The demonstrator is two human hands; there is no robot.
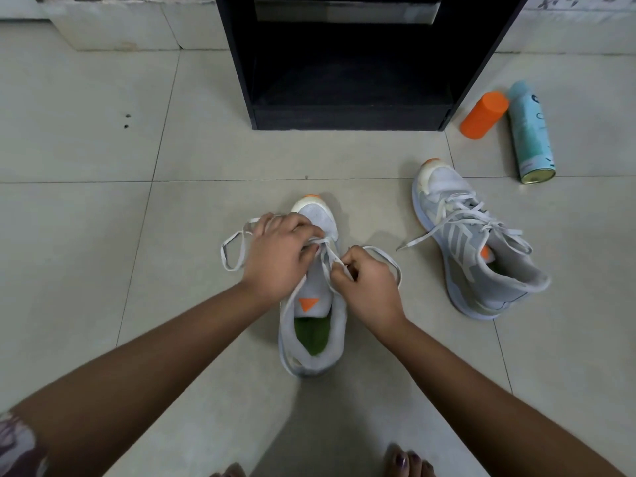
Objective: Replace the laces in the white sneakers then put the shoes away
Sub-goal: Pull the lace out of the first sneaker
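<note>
I see the left hand (275,256) with curled fingers, pinching the white lace (230,258) over the front of the near sneaker (339,325), which stands directly under both hands. The right hand (368,287), just beside the left one, pinches another part of this lace. The second sneaker (475,249) lies to the right of the right hand, well apart.

left hand (278,256): fingers curled on lace (378,251) | right hand (368,287): fingers pinching lace
</note>
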